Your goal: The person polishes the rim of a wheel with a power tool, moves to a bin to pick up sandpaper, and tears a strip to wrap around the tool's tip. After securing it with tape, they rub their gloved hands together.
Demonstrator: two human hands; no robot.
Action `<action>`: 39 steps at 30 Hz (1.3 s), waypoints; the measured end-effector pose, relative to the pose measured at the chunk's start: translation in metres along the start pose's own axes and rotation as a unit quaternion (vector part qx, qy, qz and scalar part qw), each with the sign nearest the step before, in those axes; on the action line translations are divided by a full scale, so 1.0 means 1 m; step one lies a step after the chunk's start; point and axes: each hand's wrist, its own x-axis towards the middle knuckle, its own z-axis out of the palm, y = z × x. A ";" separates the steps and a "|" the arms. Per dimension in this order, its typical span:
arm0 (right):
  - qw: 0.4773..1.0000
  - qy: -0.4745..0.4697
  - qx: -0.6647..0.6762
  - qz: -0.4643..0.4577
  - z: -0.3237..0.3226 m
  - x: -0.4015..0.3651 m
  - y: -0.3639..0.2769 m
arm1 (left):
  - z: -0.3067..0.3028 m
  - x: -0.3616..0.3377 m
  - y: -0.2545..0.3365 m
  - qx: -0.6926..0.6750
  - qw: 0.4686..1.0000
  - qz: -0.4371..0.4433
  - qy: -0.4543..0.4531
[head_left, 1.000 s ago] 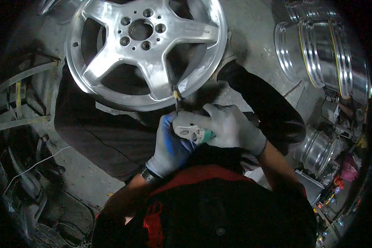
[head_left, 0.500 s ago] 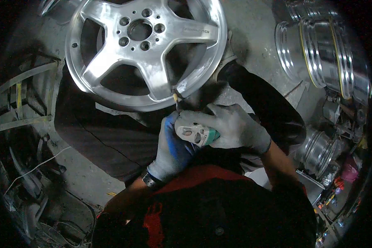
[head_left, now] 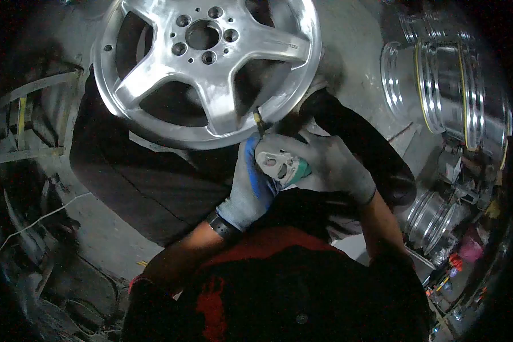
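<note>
A silver five-spoke alloy wheel rim point(head_left: 219, 97) lies face up, tilted, over my lap, with bolt holes around its hub. My left hand point(head_left: 248, 191), in a grey and blue glove, is closed around a grey and green die grinder point(head_left: 275, 164). From the other side my right hand point(head_left: 336, 165), in a grey glove, wraps the same tool. A thin tip with a yellowish band point(head_left: 258, 119) points away from me, its end right at the rim's outer lip near the lower spoke. Gloved fingers hide most of the tool's body.
Several polished wheel rims point(head_left: 439, 94) stand in a row on the right, with a smaller rim point(head_left: 430, 219) below them. A metal frame point(head_left: 31, 157) stands at left by a pale cable point(head_left: 43, 222). Cluttered small items point(head_left: 456, 265) lie at lower right.
Both hands and the grinder have moved up and to the right in view, keeping their hold. The wheel rim shows slightly farther right and higher; the surroundings have shifted with the camera.
</note>
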 end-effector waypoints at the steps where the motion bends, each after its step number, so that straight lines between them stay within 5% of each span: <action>1: 1.000 0.013 0.024 -0.015 0.001 0.002 -0.002 | 0.001 -0.006 0.001 0.008 1.000 0.002 0.012; 9: 0.996 -0.008 0.092 0.015 0.006 0.006 -0.014 | 0.001 -0.024 0.009 0.012 0.999 0.005 0.037; 11: 0.978 0.072 0.196 0.022 0.019 -0.003 -0.009 | 0.008 -0.029 0.003 0.196 0.970 0.144 0.010; 12: 0.978 0.070 0.194 0.020 0.028 -0.009 -0.009 | 0.011 -0.029 0.001 0.194 0.970 0.145 0.010; 14: 0.818 0.190 0.525 0.137 0.040 -0.018 -0.014 | 0.018 -0.028 0.000 0.146 0.987 0.070 0.024; 15: 0.820 0.190 0.524 0.134 0.036 -0.022 -0.015 | 0.021 -0.028 -0.001 0.146 0.986 0.072 0.021; 17: 0.940 0.291 0.136 0.112 0.021 -0.030 -0.016 | 0.028 -0.030 -0.003 0.473 0.837 0.267 -0.062; 18: 0.940 0.294 0.134 0.109 0.020 -0.035 -0.012 | 0.041 -0.033 -0.003 0.372 0.904 0.194 -0.080; 22: 0.762 0.405 0.442 0.246 0.005 -0.028 -0.024 | 0.034 -0.036 -0.018 0.474 0.855 0.209 -0.025; 23: 0.761 0.408 0.442 0.243 0.005 -0.030 -0.018 | 0.025 -0.037 -0.018 0.476 0.853 0.212 -0.027; 25: 0.719 0.418 0.552 0.065 0.011 -0.035 0.000 | 0.008 -0.036 -0.014 0.503 0.834 0.227 0.002; 26: 0.717 0.420 0.552 0.060 0.016 -0.034 0.002 | 0.022 -0.047 0.002 0.517 0.830 0.207 0.030; 28: 0.615 0.473 0.631 0.021 0.027 -0.032 0.004 | 0.023 -0.059 0.029 0.491 0.835 0.243 0.056; 29: 0.612 0.476 0.631 0.018 0.030 -0.032 0.011 | 0.027 -0.066 0.051 0.514 0.807 0.272 0.097; 30: 0.602 0.482 0.636 0.013 0.031 -0.034 0.024 | 0.020 -0.065 0.077 0.604 0.681 0.408 0.068; 31: 0.592 0.488 0.641 0.007 0.031 -0.035 0.042 | 0.030 -0.073 0.107 0.613 0.658 0.423 0.113; 33: 0.573 0.498 0.651 -0.006 0.031 -0.035 0.074 | 0.051 -0.081 0.170 0.537 0.700 0.424 0.206; 34: 0.563 0.501 0.657 -0.013 0.035 -0.032 0.082 | 0.043 -0.076 0.205 0.539 0.636 0.518 0.191; 37: 0.503 0.495 0.700 -0.106 0.042 -0.012 0.094 | 0.043 -0.070 0.285 0.462 0.623 0.610 0.166; 39: 0.486 0.493 0.714 -0.108 0.039 0.001 0.072 | 0.032 -0.063 0.320 0.555 0.504 0.609 0.258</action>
